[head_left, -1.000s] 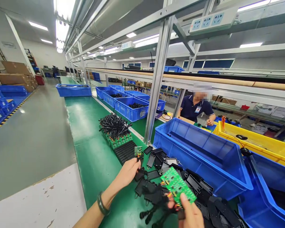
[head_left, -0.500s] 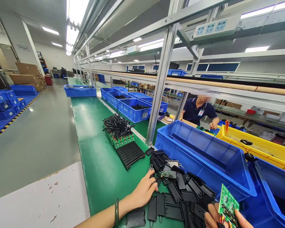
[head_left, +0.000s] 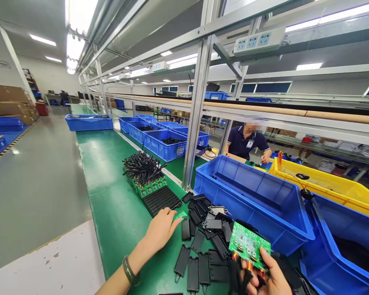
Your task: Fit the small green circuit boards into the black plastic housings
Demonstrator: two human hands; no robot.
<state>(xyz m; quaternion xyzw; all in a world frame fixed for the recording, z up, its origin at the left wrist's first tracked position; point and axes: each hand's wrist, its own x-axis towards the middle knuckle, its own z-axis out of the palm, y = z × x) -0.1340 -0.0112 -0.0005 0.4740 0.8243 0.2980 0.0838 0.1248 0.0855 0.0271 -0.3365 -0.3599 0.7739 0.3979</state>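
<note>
your left hand (head_left: 160,229) is bare, no glove and no ring that shows, and the forearm behind it is bare too, with no sleeve reaching into view. on that wrist you wear a dark, narrow band (head_left: 129,271) with a dull greenish sheen, snug round the arm. your right hand (head_left: 269,278) is bare as well, its wrist cut off by the lower edge of the view.

Green circuit board (head_left: 249,246) with red and yellow wires; black plastic covers (head_left: 203,241) on the green bench (head_left: 117,205); blue bin (head_left: 252,200); yellow bin (head_left: 326,192) far right.
</note>
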